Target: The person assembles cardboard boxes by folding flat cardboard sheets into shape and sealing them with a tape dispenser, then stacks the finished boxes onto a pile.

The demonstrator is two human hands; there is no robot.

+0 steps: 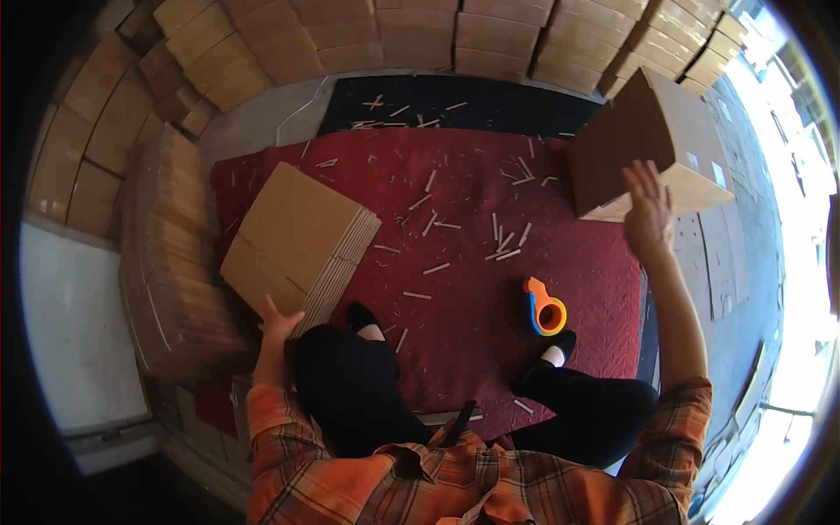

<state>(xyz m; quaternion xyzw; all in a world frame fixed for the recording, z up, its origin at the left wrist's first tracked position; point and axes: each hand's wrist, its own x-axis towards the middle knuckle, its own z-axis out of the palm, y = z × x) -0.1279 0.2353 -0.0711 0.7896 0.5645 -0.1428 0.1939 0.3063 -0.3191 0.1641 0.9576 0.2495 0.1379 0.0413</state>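
My left hand (280, 324) is at the near corner of a stack of flat folded cartons (284, 232), its thumb and fingers spread. Whether it touches the cardboard I cannot tell. On the right, my right hand (648, 210) is raised with fingers stretched out, in front of a made-up cardboard box (632, 144). It appears to hold nothing; contact with the box is not clear. An orange and blue tape dispenser (544, 308) lies on the red mat (472, 350) near my right foot.
Many cardboard scraps (503, 241) litter the mat and a dark mat (490, 109) behind it. Stacked cartons (402, 39) wall the far side. A tall bundle of flat cardboard (179, 262) stands at my left. More flat sheets (713, 262) lie on the right.
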